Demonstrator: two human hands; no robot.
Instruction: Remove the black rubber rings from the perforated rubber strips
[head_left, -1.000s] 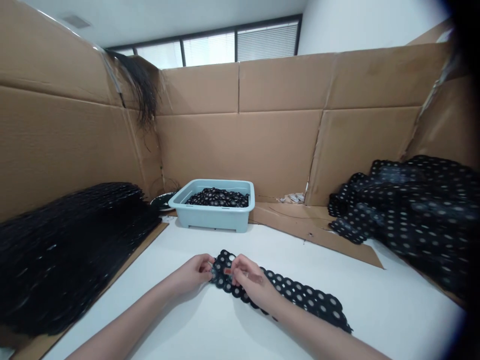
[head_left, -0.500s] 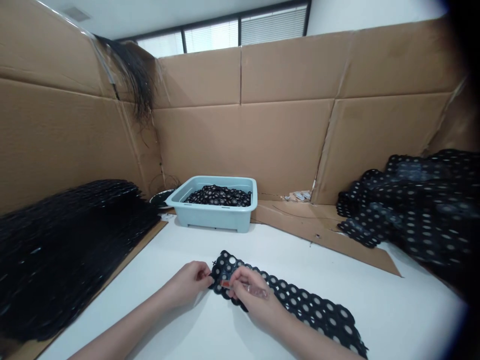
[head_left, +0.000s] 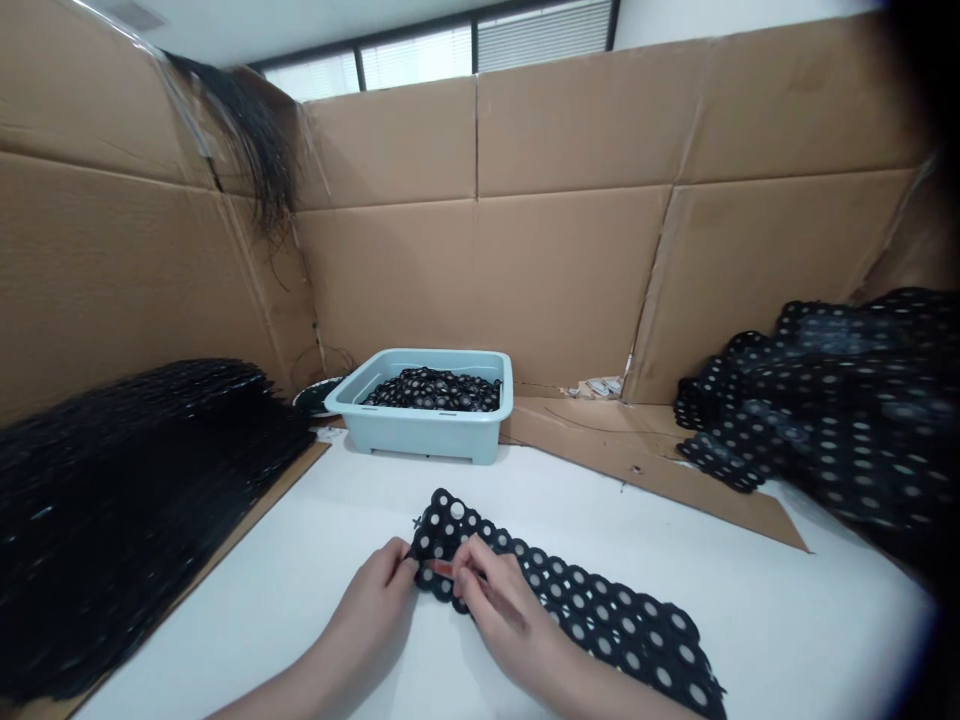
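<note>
A long black strip dotted with pale discs (head_left: 592,600) lies slantwise on the white table, its edges scalloped. At the strip's left end, my left hand (head_left: 382,585) pinches the edge between thumb and fingers. My right hand (head_left: 499,600) rests over the strip and grips a slim pen-like tool with a reddish tip (head_left: 441,568) and a see-through, brownish handle. That tip points left, close to my left fingertips, at the strip's surface. I cannot make out exactly what kind of tool it is, or whether its tip touches the strip.
Behind the strip stands a light blue plastic basin (head_left: 427,435) holding more black dotted pieces. A thick stack of black strands (head_left: 150,520) lies at left. Black dotted material (head_left: 825,410) is heaped at right. Cardboard walls (head_left: 570,280) enclose the white table (head_left: 360,500).
The strip's left end and both hands appear slightly shifted left. My left wrist has turned, and the tool's tip sits nearer my left fingers. The camera view has shifted a little.
</note>
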